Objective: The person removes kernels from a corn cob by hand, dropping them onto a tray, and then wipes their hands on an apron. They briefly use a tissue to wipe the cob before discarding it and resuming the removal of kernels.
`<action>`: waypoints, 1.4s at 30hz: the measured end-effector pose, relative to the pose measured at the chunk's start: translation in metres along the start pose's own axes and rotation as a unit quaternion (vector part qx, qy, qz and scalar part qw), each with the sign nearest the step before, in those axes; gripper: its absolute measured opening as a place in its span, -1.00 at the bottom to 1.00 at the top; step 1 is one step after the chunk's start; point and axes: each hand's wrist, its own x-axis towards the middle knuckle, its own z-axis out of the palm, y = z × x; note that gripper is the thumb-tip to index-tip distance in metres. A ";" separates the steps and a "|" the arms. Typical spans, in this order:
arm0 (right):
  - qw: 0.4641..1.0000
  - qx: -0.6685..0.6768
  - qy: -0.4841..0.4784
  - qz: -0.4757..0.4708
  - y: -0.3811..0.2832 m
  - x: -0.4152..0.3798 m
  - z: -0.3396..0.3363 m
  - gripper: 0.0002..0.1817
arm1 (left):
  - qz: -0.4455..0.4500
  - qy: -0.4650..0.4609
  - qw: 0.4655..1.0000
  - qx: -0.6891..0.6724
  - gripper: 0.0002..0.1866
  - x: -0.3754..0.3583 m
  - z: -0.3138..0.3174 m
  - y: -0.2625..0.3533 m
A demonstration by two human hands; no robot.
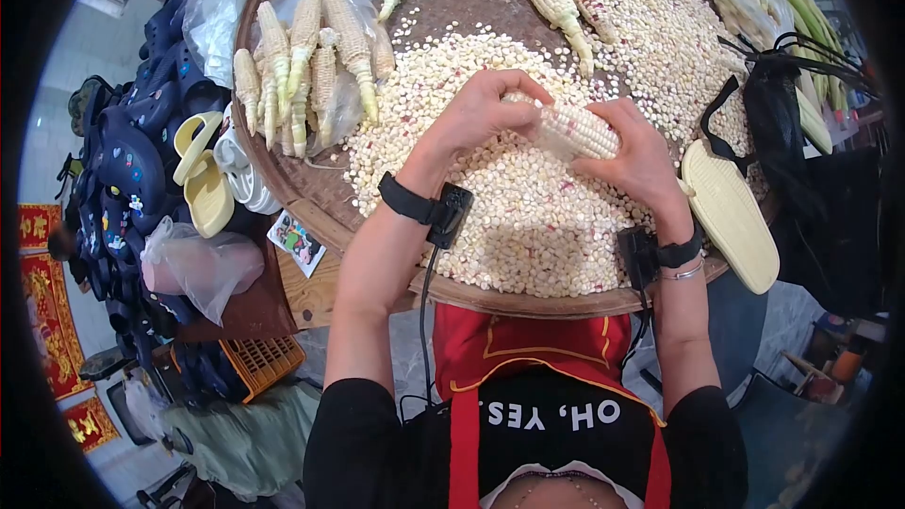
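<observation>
An ear of corn point(579, 130) with pale kernels is held over the round tray between both my hands. My left hand point(483, 115) closes its thumb and fingers round the ear's left end, where part of the cob is hidden. Around the right end, my right hand point(639, 153) is wrapped with thumb and fingers. Below them spreads a heap of loose corn kernels point(537, 212), mostly cream with some reddish ones. Several stripped cobs point(306, 57) lie together at the tray's left side. More ears, partly stripped point(549, 2), rest toward the far side.
The round brown tray point(306, 217) has a raised rim. A cream slipper point(731, 212) leans at its right edge beside a black bag point(801, 160). Dark clogs point(132, 170) hang at left, near a plastic bag point(203, 264). Corn husks point(815, 28) lie at far right.
</observation>
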 end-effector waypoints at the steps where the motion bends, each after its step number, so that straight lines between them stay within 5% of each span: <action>1: 1.000 -0.002 -0.003 -0.004 0.000 0.001 -0.001 -0.38 | -0.011 0.003 1.000 0.006 -0.76 0.001 0.000 0.001; 10: 0.998 0.038 0.038 0.017 0.010 0.001 -0.002 -0.38 | 0.010 0.002 0.997 -0.074 -0.67 -0.001 0.003 0.006; 14: 0.997 0.061 0.036 0.015 0.009 0.000 -0.003 -0.37 | 0.052 0.034 0.998 0.024 -0.66 0.002 0.008 0.000; 22: 1.000 -0.017 0.000 0.000 -0.004 -0.002 -0.006 -0.37 | 0.024 -0.010 1.000 0.008 -0.65 -0.001 0.011 0.004; 24: 1.000 -0.023 -0.004 0.006 -0.004 -0.002 -0.004 -0.36 | 0.079 0.021 0.995 0.065 -0.69 -0.002 0.012 0.006; 35: 0.999 0.049 0.010 0.015 0.000 -0.001 -0.005 -0.32 | 0.006 0.006 1.000 0.020 -0.75 -0.002 0.003 0.011; 38: 0.994 0.055 -0.036 0.092 0.001 0.000 -0.008 -0.39 | 0.020 0.000 0.999 0.034 -0.75 -0.004 0.009 0.013; 42: 0.999 0.035 0.027 -0.008 0.011 0.000 0.000 -0.40 | 0.047 0.006 0.997 0.060 -0.73 0.000 0.013 0.006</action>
